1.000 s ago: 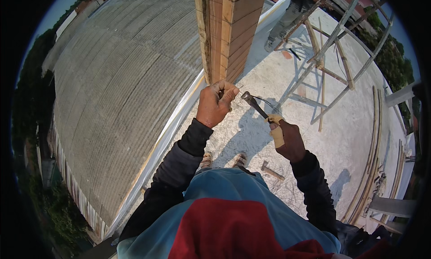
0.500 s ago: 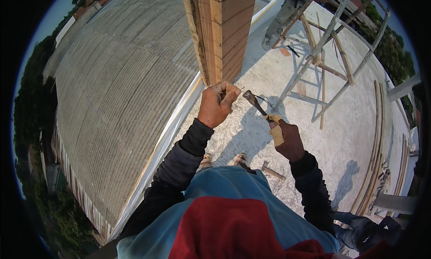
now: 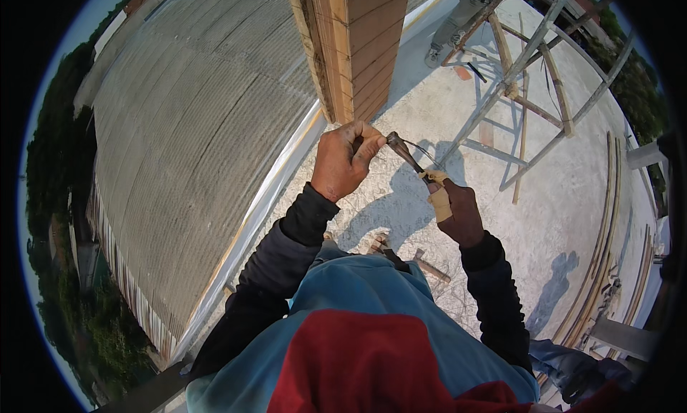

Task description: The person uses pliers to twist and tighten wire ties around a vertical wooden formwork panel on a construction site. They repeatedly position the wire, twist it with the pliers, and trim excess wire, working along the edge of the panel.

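My right hand [image 3: 456, 211], with tan wrapping around its fingers, grips the handles of dark metal pincers [image 3: 408, 154]. A thin dark wire [image 3: 422, 149] runs alongside the pincers. My left hand [image 3: 343, 159] is closed in a pinch in front of the column. A short, thin wire end shows at its fingertips in the earlier picture; now the pincers' head meets those fingertips, and the wire there is mostly hidden. A hammer [image 3: 433, 270] lies on the floor by my feet.
A brick-faced column [image 3: 372, 55] with a wooden board rises just ahead. Corrugated roofing [image 3: 207, 141] spreads beyond the white edge on the left. Metal scaffolding [image 3: 533, 62] stands at the right, near another person's leg [image 3: 458, 19]. Long poles [image 3: 601, 234] lie far right; another person's clothing [image 3: 572, 366] shows lower right.
The pincers' head has come up to my left fingertips, closing the small gap between them. My view has shifted slightly, and both hands keep their grips.
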